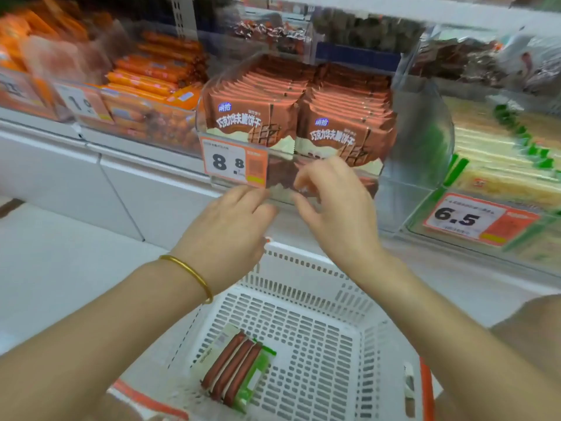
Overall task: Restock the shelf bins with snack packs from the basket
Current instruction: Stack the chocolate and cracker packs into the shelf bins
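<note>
Two rows of brown chocolate wafer packs stand upright in a clear shelf bin with an orange 8.8 price tag. My left hand, a gold bangle on its wrist, touches the bin's lower front edge just under the tag. My right hand hovers at the bin's front wall with fingers loosely curled and nothing visible in them. Below, the white perforated basket holds one pack of brown wafer sticks with a green label.
Orange sausage packs fill the bin to the left. A bin of pale, green-trimmed packs with a 6.5 tag sits at the right. An upper shelf edge overhangs. Dark snack bags lie behind.
</note>
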`<control>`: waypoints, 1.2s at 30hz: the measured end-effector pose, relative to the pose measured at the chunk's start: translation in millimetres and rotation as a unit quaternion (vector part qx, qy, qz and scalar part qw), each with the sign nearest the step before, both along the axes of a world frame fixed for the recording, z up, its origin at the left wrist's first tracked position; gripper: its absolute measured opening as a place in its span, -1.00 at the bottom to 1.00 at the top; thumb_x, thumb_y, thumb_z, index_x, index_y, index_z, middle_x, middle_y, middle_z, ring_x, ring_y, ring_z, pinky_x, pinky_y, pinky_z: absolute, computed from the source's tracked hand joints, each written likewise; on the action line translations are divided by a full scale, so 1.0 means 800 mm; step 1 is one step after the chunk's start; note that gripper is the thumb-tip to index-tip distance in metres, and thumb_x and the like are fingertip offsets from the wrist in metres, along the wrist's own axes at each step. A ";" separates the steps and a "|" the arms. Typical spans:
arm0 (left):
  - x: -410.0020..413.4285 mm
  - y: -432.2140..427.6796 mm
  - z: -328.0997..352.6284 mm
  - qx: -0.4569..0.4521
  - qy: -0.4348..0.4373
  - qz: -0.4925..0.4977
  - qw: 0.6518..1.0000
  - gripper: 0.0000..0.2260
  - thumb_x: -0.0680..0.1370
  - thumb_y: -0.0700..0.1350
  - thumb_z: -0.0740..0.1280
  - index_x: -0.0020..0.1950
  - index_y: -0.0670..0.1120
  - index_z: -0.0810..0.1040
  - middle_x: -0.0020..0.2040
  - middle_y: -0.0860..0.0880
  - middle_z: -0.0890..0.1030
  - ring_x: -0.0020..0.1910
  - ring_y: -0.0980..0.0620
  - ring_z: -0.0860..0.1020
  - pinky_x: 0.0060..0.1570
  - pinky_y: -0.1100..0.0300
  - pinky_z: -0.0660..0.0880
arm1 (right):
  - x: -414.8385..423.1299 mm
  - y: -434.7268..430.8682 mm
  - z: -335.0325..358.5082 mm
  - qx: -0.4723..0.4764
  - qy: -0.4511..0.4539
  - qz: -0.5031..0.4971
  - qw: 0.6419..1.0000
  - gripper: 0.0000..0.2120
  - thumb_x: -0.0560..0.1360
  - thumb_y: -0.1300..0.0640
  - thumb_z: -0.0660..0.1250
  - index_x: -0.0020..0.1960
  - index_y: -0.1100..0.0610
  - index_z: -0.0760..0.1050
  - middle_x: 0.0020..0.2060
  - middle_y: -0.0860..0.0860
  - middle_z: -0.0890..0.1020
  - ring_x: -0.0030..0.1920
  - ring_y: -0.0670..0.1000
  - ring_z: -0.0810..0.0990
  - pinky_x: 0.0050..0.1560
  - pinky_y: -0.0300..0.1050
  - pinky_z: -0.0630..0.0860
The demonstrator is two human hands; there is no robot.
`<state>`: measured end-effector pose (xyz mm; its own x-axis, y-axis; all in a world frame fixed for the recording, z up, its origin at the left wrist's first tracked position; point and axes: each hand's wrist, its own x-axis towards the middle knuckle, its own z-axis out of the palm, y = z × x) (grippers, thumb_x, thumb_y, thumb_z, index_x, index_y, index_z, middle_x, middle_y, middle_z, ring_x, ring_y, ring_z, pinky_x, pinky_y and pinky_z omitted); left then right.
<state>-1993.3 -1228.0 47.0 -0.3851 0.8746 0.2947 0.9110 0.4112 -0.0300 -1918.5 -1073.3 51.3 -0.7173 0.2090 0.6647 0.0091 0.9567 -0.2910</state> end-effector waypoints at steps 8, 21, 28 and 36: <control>0.011 -0.099 -0.091 -0.412 -0.126 0.037 0.902 -0.58 0.61 0.02 0.13 0.46 -0.03 0.20 0.43 -0.05 0.25 0.42 -0.06 0.18 0.36 0.02 0.25 | -0.033 -0.089 -0.283 -0.019 -0.548 0.160 0.821 -0.64 0.55 0.19 0.26 0.34 0.15 0.37 0.23 0.13 0.45 0.22 0.16 0.47 0.11 0.09 0.50; -0.002 -0.144 -0.146 -0.429 -0.168 0.057 0.886 -0.65 0.61 -0.04 0.12 0.40 -0.03 0.27 0.33 -0.05 0.36 0.33 -0.08 0.29 0.28 0.01 0.33 | -0.050 -0.133 -0.453 0.275 -0.587 0.218 0.730 -0.38 0.51 0.10 0.31 0.49 0.08 0.11 0.43 0.10 0.24 0.42 0.15 0.21 0.41 0.24 0.14; -0.021 -0.133 -0.127 -0.445 -0.167 0.085 0.876 -0.63 0.62 0.01 0.09 0.41 -0.03 0.25 0.35 -0.04 0.34 0.35 -0.05 0.29 0.29 0.03 0.34 | -0.045 -0.108 -0.384 0.051 -0.577 0.215 0.787 -0.85 0.60 0.17 0.14 0.07 0.10 0.47 -0.08 0.00 0.58 -0.05 0.04 0.58 -0.08 -0.09 0.43; -0.049 -0.053 -0.055 -0.234 -0.301 0.178 0.907 -0.55 0.59 -0.03 0.24 0.44 -0.07 0.24 0.38 -0.07 0.39 0.30 -0.06 0.40 0.23 0.18 0.34 | -0.016 -0.019 -0.160 -0.466 -0.487 0.169 0.719 -0.87 0.58 0.19 0.25 0.07 0.22 0.49 -0.14 0.18 0.56 -0.26 0.02 0.53 -0.29 -0.22 0.49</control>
